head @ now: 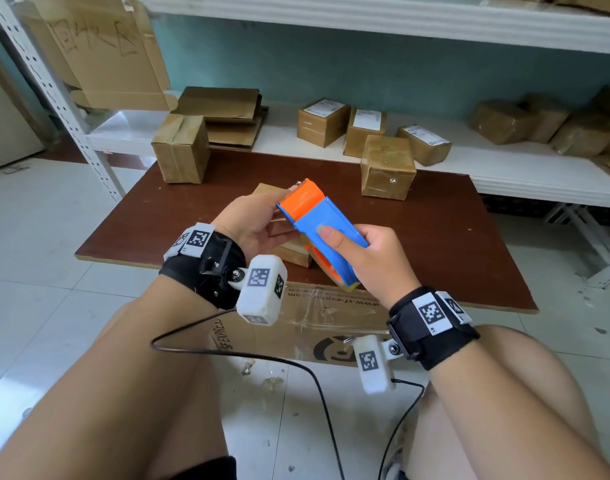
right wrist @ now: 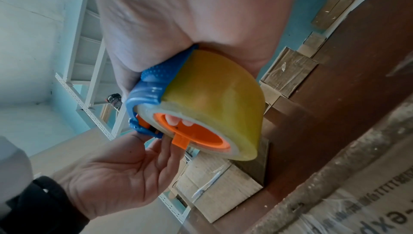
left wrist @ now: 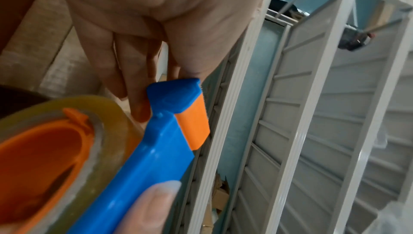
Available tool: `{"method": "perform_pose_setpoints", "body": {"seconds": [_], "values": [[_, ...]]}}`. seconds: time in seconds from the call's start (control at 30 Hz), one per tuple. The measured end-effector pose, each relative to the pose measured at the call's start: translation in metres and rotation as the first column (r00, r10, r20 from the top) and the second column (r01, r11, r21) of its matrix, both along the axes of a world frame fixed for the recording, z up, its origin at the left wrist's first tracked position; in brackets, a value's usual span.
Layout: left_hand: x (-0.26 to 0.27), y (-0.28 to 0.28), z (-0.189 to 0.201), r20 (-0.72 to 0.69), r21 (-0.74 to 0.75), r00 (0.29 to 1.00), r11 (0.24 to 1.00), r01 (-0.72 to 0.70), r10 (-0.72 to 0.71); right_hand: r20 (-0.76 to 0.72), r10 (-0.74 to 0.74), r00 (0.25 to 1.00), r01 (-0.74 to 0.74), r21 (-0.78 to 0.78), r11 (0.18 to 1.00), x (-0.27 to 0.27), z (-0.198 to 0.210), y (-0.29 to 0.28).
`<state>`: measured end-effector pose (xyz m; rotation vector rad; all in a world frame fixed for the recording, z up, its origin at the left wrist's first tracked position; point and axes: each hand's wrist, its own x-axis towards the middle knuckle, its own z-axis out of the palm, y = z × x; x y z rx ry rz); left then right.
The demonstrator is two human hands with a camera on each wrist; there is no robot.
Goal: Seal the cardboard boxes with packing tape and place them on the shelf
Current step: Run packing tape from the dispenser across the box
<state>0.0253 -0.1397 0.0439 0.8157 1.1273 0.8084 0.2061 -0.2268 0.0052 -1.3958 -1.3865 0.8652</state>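
Head view | brown board (head: 435,237) on tiled floor (head: 37,237) | right grip (head: 379,261) holds tape dispenser (head: 328,230) | left grip (head: 251,223) relaxed, fingertips touching it

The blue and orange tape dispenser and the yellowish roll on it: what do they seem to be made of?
The blue and orange tape dispenser, held by the right hand, looks like moulded plastic: solid colours, soft sheen, raised dots on its grip in the right wrist view. The yellowish roll seems to be glossy translucent plastic packing tape, probably.

Blue-orange tape dispenser (head: 326,233) above small cardboard box (head: 289,252)
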Motion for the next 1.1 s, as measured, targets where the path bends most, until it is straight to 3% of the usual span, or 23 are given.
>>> {"method": "perform_pose_setpoints", "body": {"seconds": [0.23, 0.4, 0.53, 0.67, 0.93, 1.1], "values": [[-0.006, 0.006, -0.006, -0.062, 0.129, 0.996, 0.99, -0.056, 0.064, 0.015, 0.012, 1.0, -0.013, 0.024, 1.0, 0.003, 0.001, -0.003], [-0.009, 0.007, -0.001, 0.07, 0.102, 0.998, 0.995, -0.001, -0.006, 0.061, 0.011, 0.998, -0.014, 0.052, 0.999, 0.003, 0.004, -0.011], [-0.012, 0.003, 0.004, 0.053, 0.114, 0.996, 0.992, 0.059, -0.065, 0.077, 0.01, 0.997, -0.014, 0.053, 0.998, 0.003, 0.005, -0.014], [-0.009, 0.004, 0.003, 0.058, 0.142, 0.998, 0.99, 0.019, -0.028, 0.093, -0.001, 0.996, -0.004, 0.054, 0.999, 0.004, 0.006, -0.017], [-0.007, 0.01, -0.001, -0.077, 0.248, 0.997, 0.968, 0.042, -0.024, 0.12, -0.028, 0.992, 0.024, 0.034, 0.999, 0.007, 0.004, -0.013], [-0.011, 0.014, -0.006, -0.197, 0.375, 0.976, 0.927, -0.012, 0.092, 0.169, -0.01, 0.986, 0.004, 0.035, 0.999, 0.003, 0.003, -0.009]]}}
